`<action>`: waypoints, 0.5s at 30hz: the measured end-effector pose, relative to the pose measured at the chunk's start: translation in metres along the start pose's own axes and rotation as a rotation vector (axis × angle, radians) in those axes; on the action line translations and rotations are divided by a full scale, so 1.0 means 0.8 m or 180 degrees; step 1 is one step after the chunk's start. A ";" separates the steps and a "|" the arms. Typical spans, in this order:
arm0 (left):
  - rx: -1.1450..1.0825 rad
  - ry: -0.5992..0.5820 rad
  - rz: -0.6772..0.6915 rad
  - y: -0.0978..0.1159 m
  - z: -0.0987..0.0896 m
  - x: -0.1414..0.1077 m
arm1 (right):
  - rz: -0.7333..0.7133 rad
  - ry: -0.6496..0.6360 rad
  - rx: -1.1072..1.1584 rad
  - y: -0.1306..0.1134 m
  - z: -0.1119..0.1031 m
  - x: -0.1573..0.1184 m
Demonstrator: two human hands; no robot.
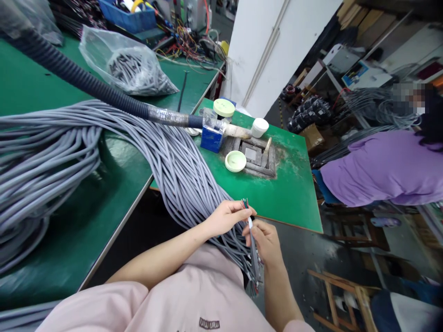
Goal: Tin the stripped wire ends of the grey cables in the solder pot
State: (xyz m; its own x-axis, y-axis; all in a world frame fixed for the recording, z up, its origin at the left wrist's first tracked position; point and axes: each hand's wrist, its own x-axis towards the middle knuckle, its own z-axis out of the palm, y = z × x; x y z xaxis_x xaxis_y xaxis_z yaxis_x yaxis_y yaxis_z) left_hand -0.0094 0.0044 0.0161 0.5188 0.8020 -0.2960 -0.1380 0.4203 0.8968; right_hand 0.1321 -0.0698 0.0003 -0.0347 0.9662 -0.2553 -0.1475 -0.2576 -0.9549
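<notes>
My left hand (228, 217) is closed in a pinch at the stripped end of a grey cable (253, 244). Thin coloured wires (245, 203), red, green and dark ones among them, stick up past its fingertips. My right hand (266, 240) is wrapped round the same cable just below a white stretch near its end. Beneath and beside both hands, a thick bundle of grey cables (187, 161) drapes from the left table over to my lap. Its loose ends, some with bare coloured wires, hang below my right hand.
On the green table (290, 203) stand a sooty square metal fixture (268, 173), a pale green shallow dish (236, 161), a white jar (259, 127) and a blue box (211, 139). A ribbed hose (104, 87) crosses above the cables. A person in purple (387, 166) is at the right.
</notes>
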 end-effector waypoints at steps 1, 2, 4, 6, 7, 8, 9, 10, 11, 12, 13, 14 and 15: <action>-0.0053 0.0023 -0.0056 0.001 0.000 0.000 | 0.0017 -0.0017 0.0004 -0.001 0.000 0.001; -0.0135 0.0043 -0.0134 0.002 0.000 0.000 | 0.0014 -0.0049 -0.0009 -0.002 0.000 0.002; -0.0346 0.0071 -0.0284 0.003 0.000 0.001 | -0.0003 -0.0097 -0.0049 -0.006 0.001 0.004; -0.0531 0.0129 -0.0353 0.003 0.000 0.002 | 0.0001 -0.0081 -0.0046 -0.012 0.004 0.005; -0.0596 0.0185 -0.0336 0.003 0.000 0.003 | 0.0011 -0.0049 -0.0017 -0.015 0.006 0.005; -0.0646 0.0261 -0.0295 0.004 0.000 0.003 | 0.0033 -0.0010 0.0028 -0.018 0.008 0.006; -0.0693 0.0348 -0.0251 0.004 0.001 0.003 | 0.0058 0.0020 0.0080 -0.020 0.010 0.006; -0.0742 0.0441 -0.0213 0.005 0.002 0.003 | 0.0067 0.0020 0.0134 -0.022 0.012 0.007; -0.0792 0.0526 -0.0189 0.007 0.002 0.003 | 0.0064 0.0009 0.0186 -0.023 0.014 0.007; -0.0836 0.0599 -0.0178 0.008 0.003 0.002 | 0.0058 -0.0004 0.0229 -0.023 0.015 0.008; -0.0866 0.0653 -0.0176 0.010 0.004 0.002 | 0.0052 -0.0019 0.0261 -0.023 0.016 0.008; -0.0882 0.0694 -0.0169 0.011 0.005 0.001 | 0.0047 -0.0033 0.0289 -0.023 0.017 0.009; -0.0887 0.0724 -0.0154 0.012 0.005 0.001 | 0.0036 -0.0053 0.0320 -0.021 0.017 0.009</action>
State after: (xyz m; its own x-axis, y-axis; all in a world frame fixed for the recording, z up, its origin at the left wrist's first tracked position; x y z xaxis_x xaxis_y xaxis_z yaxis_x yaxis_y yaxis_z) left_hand -0.0069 0.0072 0.0262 0.3337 0.8391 -0.4296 -0.3588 0.5345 0.7653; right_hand 0.1211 -0.0582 0.0169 -0.0532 0.9634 -0.2627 -0.2453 -0.2677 -0.9318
